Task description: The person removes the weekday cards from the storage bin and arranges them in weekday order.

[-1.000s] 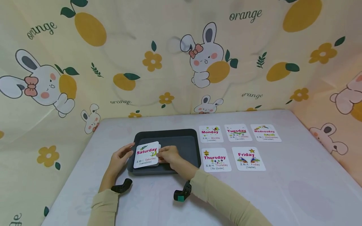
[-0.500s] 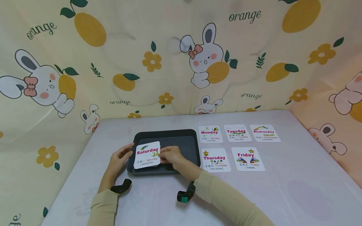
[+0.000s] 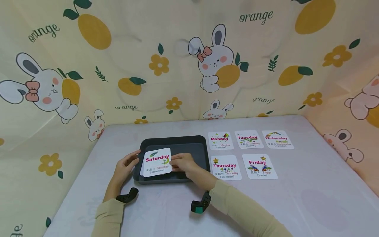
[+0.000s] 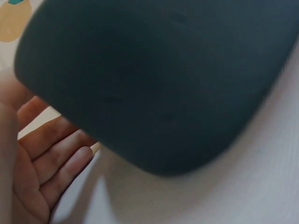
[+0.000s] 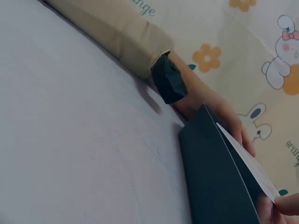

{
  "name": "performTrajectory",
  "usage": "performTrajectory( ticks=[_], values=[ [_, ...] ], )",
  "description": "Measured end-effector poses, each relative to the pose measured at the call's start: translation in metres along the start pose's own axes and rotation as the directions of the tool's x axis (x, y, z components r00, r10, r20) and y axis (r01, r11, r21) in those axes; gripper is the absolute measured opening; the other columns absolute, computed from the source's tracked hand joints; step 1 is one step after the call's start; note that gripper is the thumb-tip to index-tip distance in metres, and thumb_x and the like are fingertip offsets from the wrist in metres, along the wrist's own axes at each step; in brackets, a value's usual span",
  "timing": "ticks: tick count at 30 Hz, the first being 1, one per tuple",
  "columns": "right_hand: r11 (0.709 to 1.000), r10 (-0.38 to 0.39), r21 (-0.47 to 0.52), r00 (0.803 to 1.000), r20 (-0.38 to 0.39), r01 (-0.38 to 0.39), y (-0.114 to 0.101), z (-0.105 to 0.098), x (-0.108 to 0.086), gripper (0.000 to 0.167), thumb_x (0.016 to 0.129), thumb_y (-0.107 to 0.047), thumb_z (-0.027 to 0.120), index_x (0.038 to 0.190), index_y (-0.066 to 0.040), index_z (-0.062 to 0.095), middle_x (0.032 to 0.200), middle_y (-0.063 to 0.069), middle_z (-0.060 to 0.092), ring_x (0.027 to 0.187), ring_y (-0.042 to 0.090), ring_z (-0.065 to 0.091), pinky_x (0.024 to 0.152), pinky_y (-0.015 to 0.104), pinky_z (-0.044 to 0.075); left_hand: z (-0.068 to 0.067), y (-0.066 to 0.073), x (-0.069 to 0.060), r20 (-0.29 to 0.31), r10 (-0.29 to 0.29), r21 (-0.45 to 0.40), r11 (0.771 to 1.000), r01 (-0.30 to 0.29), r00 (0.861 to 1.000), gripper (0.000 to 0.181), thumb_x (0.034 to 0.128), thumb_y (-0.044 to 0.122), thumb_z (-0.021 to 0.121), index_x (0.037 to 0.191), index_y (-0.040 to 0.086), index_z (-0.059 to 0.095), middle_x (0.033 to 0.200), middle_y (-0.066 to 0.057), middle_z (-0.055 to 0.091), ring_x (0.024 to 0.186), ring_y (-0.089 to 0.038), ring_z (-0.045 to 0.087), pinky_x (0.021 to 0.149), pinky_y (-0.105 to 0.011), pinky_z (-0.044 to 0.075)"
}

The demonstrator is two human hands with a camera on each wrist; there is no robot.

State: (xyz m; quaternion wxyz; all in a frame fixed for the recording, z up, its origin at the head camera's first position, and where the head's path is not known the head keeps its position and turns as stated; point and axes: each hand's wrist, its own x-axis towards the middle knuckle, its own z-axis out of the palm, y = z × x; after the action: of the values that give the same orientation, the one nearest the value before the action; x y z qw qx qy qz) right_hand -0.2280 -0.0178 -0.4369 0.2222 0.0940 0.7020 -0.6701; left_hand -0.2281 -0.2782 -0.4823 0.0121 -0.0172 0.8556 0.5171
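Note:
In the head view a dark grey tray (image 3: 189,148) lies on the table. My left hand (image 3: 124,168) holds its left rim; in the left wrist view the fingers (image 4: 60,154) reach behind the tray's dark wall (image 4: 154,93). A white Saturday card (image 3: 157,161) is over the tray's left part, and my right hand (image 3: 185,164) pinches its right edge. A sliver of another white card (image 3: 142,171) shows beneath it. Seen from the right wrist, the Saturday card (image 5: 250,161) slants up above the tray wall (image 5: 210,172), between thumb and fingers.
Right of the tray lie a Monday card (image 3: 220,141), a Tuesday card (image 3: 248,140) and a Wednesday card (image 3: 277,140). A Thursday card (image 3: 226,168) and a Friday card (image 3: 260,167) form a row nearer me. A printed cloth (image 3: 177,65) hangs behind the white table (image 3: 296,204).
My right hand has drawn the Saturday card slightly to the right, off the card beneath. The left hand and the tray have stayed in place.

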Motion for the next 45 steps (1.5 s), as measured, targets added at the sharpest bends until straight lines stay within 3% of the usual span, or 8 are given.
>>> performTrajectory(
  ticks=[12, 16, 19, 21, 24, 27, 31, 45],
  values=[
    [0.999, -0.036, 0.008, 0.999, 0.025, 0.036, 0.001, -0.014, -0.011, 0.028, 0.088, -0.003, 0.064, 0.115, 0.005, 0.066, 0.098, 0.016, 0.072, 0.066, 0.007, 0.061, 0.061, 0.017, 0.056, 0.001, -0.002, 0.001, -0.010, 0.010, 0.024, 1.000, -0.009, 1.000, 0.046, 0.0984, 0.033, 0.053, 0.142, 0.019, 0.048, 0.149, -0.009, 0.048, 0.136, -0.028, 0.047, 0.113, -0.049, 0.038],
    [0.999, -0.047, 0.019, 0.998, 0.037, 0.047, -0.001, -0.018, -0.015, 0.028, 0.088, -0.002, 0.063, 0.115, 0.005, 0.065, 0.095, 0.013, 0.072, 0.066, 0.008, 0.061, 0.062, 0.017, 0.056, 0.001, -0.003, 0.001, -0.026, 0.022, 0.053, 0.998, -0.021, 0.999, 0.044, 0.0980, 0.032, 0.054, 0.140, 0.019, 0.050, 0.144, -0.010, 0.053, 0.123, -0.013, 0.054, 0.103, -0.025, 0.046],
    [0.998, -0.057, 0.033, 0.997, 0.046, 0.055, -0.002, -0.022, -0.019, 0.028, 0.088, -0.002, 0.063, 0.115, 0.006, 0.065, 0.094, 0.013, 0.072, 0.067, 0.008, 0.061, 0.063, 0.017, 0.056, 0.001, -0.003, 0.001, -0.034, 0.024, 0.067, 0.998, -0.022, 0.999, 0.043, 0.0977, 0.032, 0.055, 0.139, 0.020, 0.051, 0.141, -0.009, 0.056, 0.112, 0.003, 0.051, 0.089, -0.005, 0.038],
    [0.997, -0.061, 0.040, 0.997, 0.053, 0.059, -0.003, -0.025, -0.021, 0.028, 0.088, -0.002, 0.063, 0.115, 0.005, 0.065, 0.096, 0.013, 0.072, 0.067, 0.008, 0.061, 0.064, 0.017, 0.056, 0.002, -0.003, 0.002, -0.032, 0.020, 0.066, 0.998, -0.018, 0.999, 0.044, 0.0976, 0.032, 0.055, 0.140, 0.021, 0.051, 0.142, -0.009, 0.055, 0.113, 0.003, 0.050, 0.086, -0.001, 0.036],
    [0.997, -0.064, 0.052, 0.996, 0.060, 0.061, -0.004, -0.030, -0.026, 0.029, 0.088, -0.003, 0.062, 0.116, 0.005, 0.065, 0.098, 0.014, 0.072, 0.068, 0.009, 0.062, 0.065, 0.018, 0.056, 0.002, -0.003, 0.002, -0.030, 0.018, 0.068, 0.998, -0.016, 0.999, 0.044, 0.0979, 0.032, 0.054, 0.140, 0.020, 0.050, 0.143, -0.009, 0.054, 0.122, -0.011, 0.053, 0.093, -0.008, 0.039],
    [0.996, -0.064, 0.058, 0.996, 0.063, 0.060, -0.005, -0.034, -0.029, 0.029, 0.089, -0.004, 0.063, 0.116, 0.004, 0.065, 0.097, 0.012, 0.072, 0.069, 0.009, 0.062, 0.065, 0.017, 0.056, 0.002, -0.002, 0.001, -0.029, 0.018, 0.059, 0.998, -0.016, 0.999, 0.045, 0.0982, 0.032, 0.054, 0.141, 0.019, 0.049, 0.145, -0.010, 0.052, 0.131, -0.025, 0.050, 0.106, -0.028, 0.044],
    [0.996, -0.062, 0.062, 0.996, 0.062, 0.059, -0.006, -0.039, -0.033, 0.029, 0.089, -0.004, 0.062, 0.116, 0.004, 0.065, 0.094, 0.010, 0.072, 0.069, 0.009, 0.061, 0.063, 0.016, 0.055, 0.002, -0.001, 0.001, -0.029, 0.012, 0.035, 0.999, -0.011, 1.000, 0.046, 0.0981, 0.031, 0.054, 0.141, 0.017, 0.049, 0.147, -0.012, 0.050, 0.134, -0.030, 0.047, 0.113, -0.050, 0.038],
    [0.996, -0.043, 0.085, 0.999, 0.007, 0.042, -0.011, -0.065, -0.045, 0.029, 0.089, -0.004, 0.062, 0.117, 0.005, 0.064, 0.098, 0.011, 0.071, 0.070, 0.010, 0.062, 0.063, 0.017, 0.054, 0.002, -0.001, 0.001, -0.024, 0.002, 0.017, 1.000, -0.002, 1.000, 0.046, 0.0982, 0.030, 0.054, 0.142, 0.017, 0.048, 0.148, -0.011, 0.049, 0.135, -0.029, 0.046, 0.114, -0.050, 0.037]
  ],
)
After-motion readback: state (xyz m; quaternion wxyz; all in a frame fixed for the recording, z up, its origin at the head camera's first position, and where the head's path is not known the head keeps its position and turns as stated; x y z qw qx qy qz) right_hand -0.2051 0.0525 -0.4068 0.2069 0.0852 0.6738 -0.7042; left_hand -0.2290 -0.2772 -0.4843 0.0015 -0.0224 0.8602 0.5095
